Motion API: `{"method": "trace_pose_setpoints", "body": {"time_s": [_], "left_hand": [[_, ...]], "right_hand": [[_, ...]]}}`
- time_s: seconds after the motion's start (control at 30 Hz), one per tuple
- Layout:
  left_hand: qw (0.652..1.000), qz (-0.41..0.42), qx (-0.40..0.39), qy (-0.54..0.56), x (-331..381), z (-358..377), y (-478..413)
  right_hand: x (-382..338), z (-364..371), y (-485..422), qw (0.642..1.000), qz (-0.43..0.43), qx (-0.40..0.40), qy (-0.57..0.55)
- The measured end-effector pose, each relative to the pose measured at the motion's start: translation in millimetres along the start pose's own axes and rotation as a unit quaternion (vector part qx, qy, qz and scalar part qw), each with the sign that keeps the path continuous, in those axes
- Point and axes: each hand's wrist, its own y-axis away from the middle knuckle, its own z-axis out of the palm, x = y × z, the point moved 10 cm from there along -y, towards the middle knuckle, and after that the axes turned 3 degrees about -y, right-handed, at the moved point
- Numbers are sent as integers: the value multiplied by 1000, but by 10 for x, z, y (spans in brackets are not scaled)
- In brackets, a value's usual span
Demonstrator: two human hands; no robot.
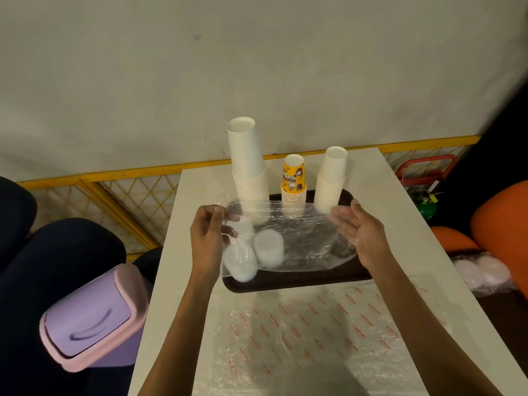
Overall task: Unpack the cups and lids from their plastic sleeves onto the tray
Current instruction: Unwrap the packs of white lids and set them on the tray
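Over the tray [285, 284], our left grip [207, 232] pinches the sleeve [303, 224], right grip [360, 232] spread, lids [268, 248] bunched low. Three cup stacks [248, 167] stand; another lid sleeve [483, 271] waits.

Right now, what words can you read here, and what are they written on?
"MOHS", upside down, so probably "SHOW": on the top yellow cup; the smaller print under it is too blurred to read.
Repeated red print on the front plastic sheet: too blurred to read.
I see no other writing.
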Motion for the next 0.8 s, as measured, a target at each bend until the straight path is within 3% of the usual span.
{"method": "trace_pose_setpoints", "body": {"time_s": [0.13, 0.3, 0.47, 0.67, 0.8], "left_hand": [[995, -76, 49, 37, -226, -79, -2], [969, -198, 95, 114, -518, -183, 34], [946, -276, 122, 118, -815, -293, 100], [924, -359, 21, 132, -1015, -242, 282], [922, -363, -1, 137, -1056, -291, 363]], "right_hand": [[44, 206, 100, 994, 45, -99, -3], [416, 201, 211, 976, 112, -127, 140], [463, 286, 333, 972, 94, -175, 123], [406, 176, 358, 989, 46, -82, 114], [425, 124, 458, 992, 0, 6, 129]]}}
